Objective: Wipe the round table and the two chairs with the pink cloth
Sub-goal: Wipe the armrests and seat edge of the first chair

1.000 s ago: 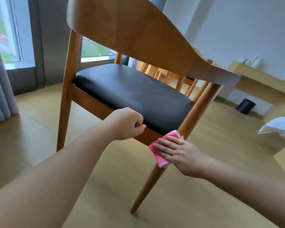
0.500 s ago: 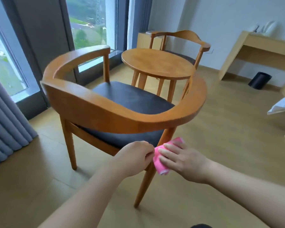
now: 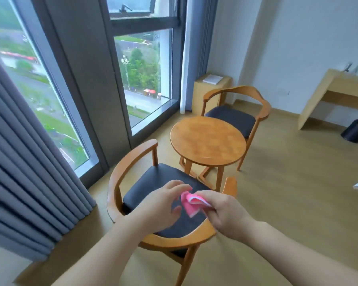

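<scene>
The right hand (image 3: 225,215) is lifting the folded pink cloth (image 3: 192,204) off the near wooden chair's (image 3: 132,162) leg to lower centre; the open left hand (image 3: 159,205) is reaching beside it, probably refolding.

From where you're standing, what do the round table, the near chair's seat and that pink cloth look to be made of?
The round table looks like solid wood with a smooth varnish: grain shows and it catches a soft sheen. The near chair's seat seems padded black leather or a faux kind; it is matte and smooth, so I cannot tell which. The pink cloth looks like soft woven fabric, perhaps microfibre, folding limply in the right hand.

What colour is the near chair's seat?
Black, on the near chair, clearest in the head view.
</scene>
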A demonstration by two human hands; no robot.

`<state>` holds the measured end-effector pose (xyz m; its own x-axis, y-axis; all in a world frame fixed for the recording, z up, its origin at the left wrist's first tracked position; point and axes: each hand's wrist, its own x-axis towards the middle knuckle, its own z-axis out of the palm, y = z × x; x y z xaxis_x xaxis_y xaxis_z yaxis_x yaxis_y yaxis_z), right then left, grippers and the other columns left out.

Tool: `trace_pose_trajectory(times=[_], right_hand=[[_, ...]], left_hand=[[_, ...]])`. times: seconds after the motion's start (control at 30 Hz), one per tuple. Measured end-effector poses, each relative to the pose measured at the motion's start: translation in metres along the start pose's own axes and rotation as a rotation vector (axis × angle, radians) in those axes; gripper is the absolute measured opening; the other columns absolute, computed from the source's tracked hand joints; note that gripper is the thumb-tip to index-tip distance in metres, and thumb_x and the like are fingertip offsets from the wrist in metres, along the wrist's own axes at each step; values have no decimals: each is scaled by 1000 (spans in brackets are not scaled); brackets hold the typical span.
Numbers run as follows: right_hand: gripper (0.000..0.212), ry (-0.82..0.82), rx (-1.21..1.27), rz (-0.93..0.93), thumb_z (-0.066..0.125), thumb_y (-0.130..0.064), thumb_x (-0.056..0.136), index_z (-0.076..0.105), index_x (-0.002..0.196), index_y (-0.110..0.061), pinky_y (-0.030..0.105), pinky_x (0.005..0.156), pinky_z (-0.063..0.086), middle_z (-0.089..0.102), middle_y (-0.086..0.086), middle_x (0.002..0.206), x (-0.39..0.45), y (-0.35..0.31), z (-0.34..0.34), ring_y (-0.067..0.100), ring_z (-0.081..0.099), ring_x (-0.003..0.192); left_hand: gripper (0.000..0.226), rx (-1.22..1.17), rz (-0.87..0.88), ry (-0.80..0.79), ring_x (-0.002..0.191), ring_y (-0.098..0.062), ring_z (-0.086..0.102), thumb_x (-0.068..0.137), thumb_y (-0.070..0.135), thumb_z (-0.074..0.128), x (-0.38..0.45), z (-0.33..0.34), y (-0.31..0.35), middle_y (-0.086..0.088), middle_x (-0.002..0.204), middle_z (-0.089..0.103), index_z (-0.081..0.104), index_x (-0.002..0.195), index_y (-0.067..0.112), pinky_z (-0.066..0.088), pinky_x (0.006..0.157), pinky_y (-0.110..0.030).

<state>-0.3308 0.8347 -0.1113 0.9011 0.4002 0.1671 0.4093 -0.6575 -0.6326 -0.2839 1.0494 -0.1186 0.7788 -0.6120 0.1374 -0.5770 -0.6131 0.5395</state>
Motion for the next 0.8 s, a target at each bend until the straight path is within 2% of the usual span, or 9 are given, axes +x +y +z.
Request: trace_pose_trajectory(times=[0.07,0.17,0.33,0.4,0.47,0.53,0.6,0.7,0.8], right_hand=[[25,-17,108,-55,52,-22,97,60,120,-28,26,83,52,62,-16,105,30,-27,-25,11,60,100],[27,-26,163,-103,52,-27,97,58,122,-30,22,83,51,57,-17,108,74,-57,-35,11,57,101],[21,-17,185,-159,49,-29,94,59,111,-34,14,67,43,59,-20,85,134,-104,-11,7,57,78],[30,11,211,-149,49,-25,91,59,115,-40,14,63,42,61,-17,80,158,-120,1,6,56,71],[37,39,222,-118,50,-20,90,59,118,-42,22,62,47,63,-13,79,182,-132,13,7,56,68],[31,53,216,-66,52,-16,89,62,115,-30,38,65,53,65,-7,78,205,-140,26,13,58,67],[22,71,216,-29,53,-18,89,63,109,-21,49,65,52,65,-4,77,224,-142,37,18,61,67],[24,100,222,4,53,-31,87,63,106,-21,50,63,52,65,-2,78,245,-136,45,19,61,68],[24,113,249,37,52,-39,85,61,107,-35,46,64,54,65,-4,79,265,-123,38,18,60,70]], left_hand=[[55,25,-5,49,104,5,50,85,29,68,9,-42,11,26,124,46,40,129,47,49,84,-13],[37,-18,-9,111,96,7,52,83,19,70,13,-93,7,23,102,55,60,115,34,44,79,-9],[16,-45,-85,142,83,-13,57,83,9,67,-1,-162,-37,4,89,63,69,97,16,48,75,-24],[10,-48,-84,171,78,-11,57,83,10,67,-5,-189,-60,3,84,63,68,91,16,47,70,-23],[7,-56,-86,188,74,-10,56,82,13,68,-7,-214,-85,6,81,61,67,88,17,47,67,-23],[8,-51,-71,193,74,-11,56,79,14,69,-5,-235,-108,7,79,58,67,87,16,48,66,-25],[10,-47,-56,182,73,-11,58,77,15,69,3,-249,-127,8,79,59,68,87,17,50,66,-28],[14,-151,-117,107,61,-7,63,77,13,66,23,-257,-148,8,72,63,65,82,25,54,57,-26],[22,-226,-148,72,59,-7,65,80,13,67,54,-256,-162,7,71,66,62,77,35,54,55,-20]])
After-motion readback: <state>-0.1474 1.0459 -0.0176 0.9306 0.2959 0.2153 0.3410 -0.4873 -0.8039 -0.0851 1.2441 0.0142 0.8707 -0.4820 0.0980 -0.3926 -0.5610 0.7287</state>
